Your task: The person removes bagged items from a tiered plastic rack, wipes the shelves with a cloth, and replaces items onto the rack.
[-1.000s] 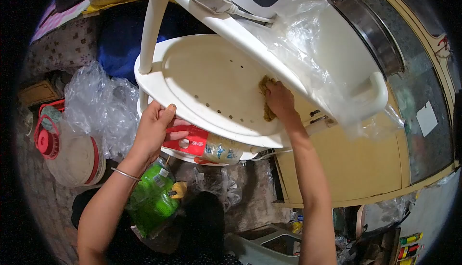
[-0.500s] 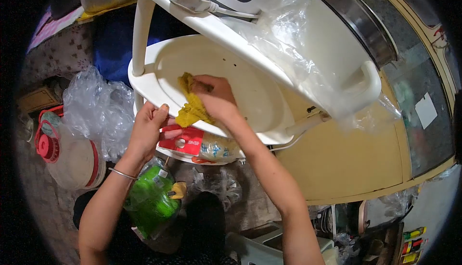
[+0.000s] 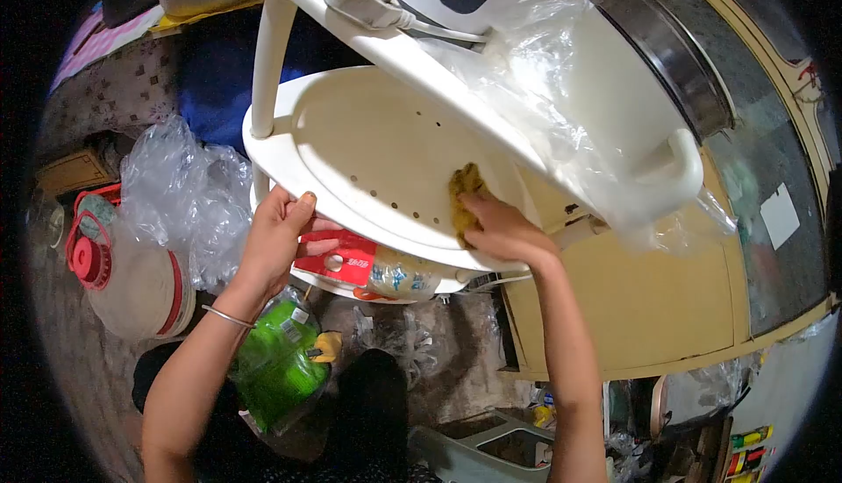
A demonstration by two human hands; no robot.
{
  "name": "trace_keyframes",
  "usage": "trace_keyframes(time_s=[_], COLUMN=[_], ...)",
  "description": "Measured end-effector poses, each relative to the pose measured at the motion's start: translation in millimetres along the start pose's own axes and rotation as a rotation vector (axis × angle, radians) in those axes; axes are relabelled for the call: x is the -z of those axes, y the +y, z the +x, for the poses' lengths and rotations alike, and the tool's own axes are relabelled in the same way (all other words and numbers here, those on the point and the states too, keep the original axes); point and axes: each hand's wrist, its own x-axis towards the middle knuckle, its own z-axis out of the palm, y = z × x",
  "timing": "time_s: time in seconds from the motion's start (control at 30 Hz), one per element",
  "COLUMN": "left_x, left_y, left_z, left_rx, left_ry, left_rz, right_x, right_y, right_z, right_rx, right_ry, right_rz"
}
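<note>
My left hand (image 3: 279, 236) grips the near rim of a white plastic rack's oval shelf (image 3: 351, 132), thumb on top and fingers underneath. In my right hand (image 3: 507, 230) is a mustard-yellow cloth (image 3: 465, 193), pressed on the shelf's surface near its right end. Several small holes run through that shelf. Below it, close to my left fingers, a red and clear printed package (image 3: 351, 259) lies on a lower tier. Above, the rack's upper tier (image 3: 421, 62) carries a power plug (image 3: 367, 2) and a clear plastic bag (image 3: 553, 71).
A metal pot (image 3: 671, 57) stands at the upper right, beside a cream cabinet (image 3: 631, 307). Left are a plastic bag (image 3: 184, 193) and a jar with a red lid (image 3: 132, 290). A bagged green item (image 3: 279, 360) lies by my legs; a grey plastic stool (image 3: 482, 443) is below.
My right hand has slid the yellow cloth from the shelf's left near side to its right end. The left hand keeps its grip on the rim. The whole view has shifted slightly.
</note>
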Motion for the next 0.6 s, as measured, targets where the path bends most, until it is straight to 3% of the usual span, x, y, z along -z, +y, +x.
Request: trace_keyframes(time_s=[0.07,0.23,0.33,0.4,0.5,0.6], left_x=[-1.7,-2.2,-1.9,-4.0,-4.5,-3.4], left_y=[0.0,0.0,-0.2,1.4,2.6,3.6], left_z=[-0.1,-0.4,-0.3,-1.0,-1.5,-2.4], left_rx=[0.003,0.009,-0.002,-0.005,0.006,0.018], left_ry=[0.019,0.01,0.007,0.011,0.016,0.012], left_rz=[0.009,-0.01,-0.001,0.004,-0.008,-0.023], right_x=[-25.8,-32.4,-36.2,-36.1,-29.9,-32.5], right_y=[5.1,-73.7,-111.0,-124.6,-123.2,-92.7], right_z=[6.1,24.3,60.5,79.1,80.8,67.0], right_rx=[0.447,0.538,0.679,0.884,0.858,0.679], right_ry=[0.315,0.375,0.489,0.759,0.708,0.703], right_rz=[-0.002,0.481,0.539,0.585,0.433,0.245])
